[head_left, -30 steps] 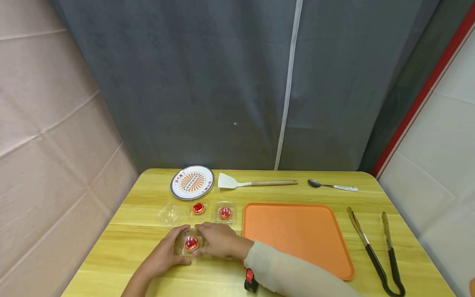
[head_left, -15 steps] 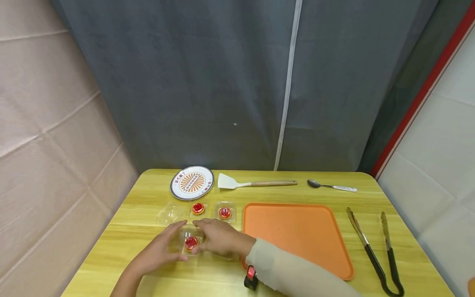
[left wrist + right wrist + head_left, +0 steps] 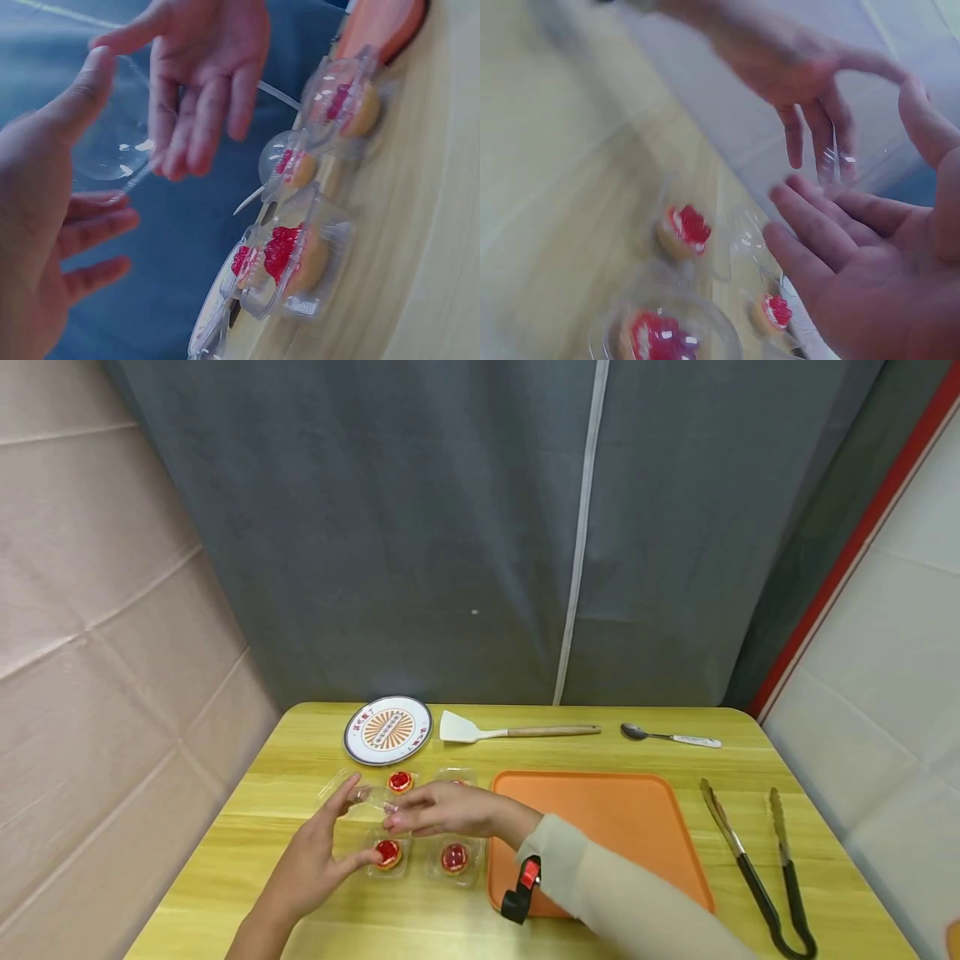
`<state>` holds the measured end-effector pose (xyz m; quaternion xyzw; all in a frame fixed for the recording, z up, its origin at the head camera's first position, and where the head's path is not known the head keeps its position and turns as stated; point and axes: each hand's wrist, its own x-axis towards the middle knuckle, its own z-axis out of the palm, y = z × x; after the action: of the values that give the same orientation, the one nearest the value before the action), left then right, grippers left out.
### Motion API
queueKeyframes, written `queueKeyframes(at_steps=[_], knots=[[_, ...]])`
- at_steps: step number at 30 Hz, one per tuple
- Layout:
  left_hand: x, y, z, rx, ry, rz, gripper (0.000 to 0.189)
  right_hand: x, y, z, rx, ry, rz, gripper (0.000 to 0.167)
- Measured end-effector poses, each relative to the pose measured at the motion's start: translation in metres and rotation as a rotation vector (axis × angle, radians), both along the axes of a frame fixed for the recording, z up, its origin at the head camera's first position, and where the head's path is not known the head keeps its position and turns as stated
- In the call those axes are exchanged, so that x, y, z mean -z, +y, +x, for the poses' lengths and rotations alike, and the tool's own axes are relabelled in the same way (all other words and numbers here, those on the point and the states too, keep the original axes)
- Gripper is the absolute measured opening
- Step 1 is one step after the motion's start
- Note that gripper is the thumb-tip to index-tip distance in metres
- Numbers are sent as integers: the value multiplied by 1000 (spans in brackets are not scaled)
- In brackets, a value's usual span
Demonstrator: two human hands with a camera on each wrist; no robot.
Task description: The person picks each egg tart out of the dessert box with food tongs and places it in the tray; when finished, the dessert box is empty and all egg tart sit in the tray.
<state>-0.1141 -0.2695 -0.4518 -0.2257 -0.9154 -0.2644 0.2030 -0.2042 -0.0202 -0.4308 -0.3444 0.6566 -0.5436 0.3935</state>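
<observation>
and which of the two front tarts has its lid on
The right fruit tart, beside the orange tray: a clear dome covers it; the left tart sits uncovered.

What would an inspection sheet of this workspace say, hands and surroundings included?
Surface: yellow table, orange tray on it.
Job's things: two uncovered tarts, two covered tarts, one clear lid raised between the hands, another lid lying left.
Clutter: plate, spatula, spoon, tongs.
Hands: left hand and right hand both touch the raised lid.
Cables: nothing seen.
Surroundings: grey curtain behind, pale walls at both sides.
</observation>
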Motion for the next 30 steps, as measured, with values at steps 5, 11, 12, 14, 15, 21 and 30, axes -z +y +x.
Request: queueKeyframes(at_steps=[5,11,12,14,15,21,30], knots=[[-5,9,-1,8,150,-124,118,2,4,-4,-92,-336,-81,52],[-5,13,-5,9,69,-107,111,5,4,-4,-78,-380,-78,53],[-5,12,-5,3,46,-88,108,6,4,-4,-67,-373,-78,52],[-6,9,-6,-8,-11,-45,103,6,2,-3,-38,-335,-80,48],[-6,6,-5,-9,-42,-18,101,7,1,-2,-18,-300,-89,47],[-8,-16,-5,44,-250,109,92,11,-15,7,139,269,-37,90],[-3,-42,0,139,-544,282,97,27,-52,24,238,704,186,97]])
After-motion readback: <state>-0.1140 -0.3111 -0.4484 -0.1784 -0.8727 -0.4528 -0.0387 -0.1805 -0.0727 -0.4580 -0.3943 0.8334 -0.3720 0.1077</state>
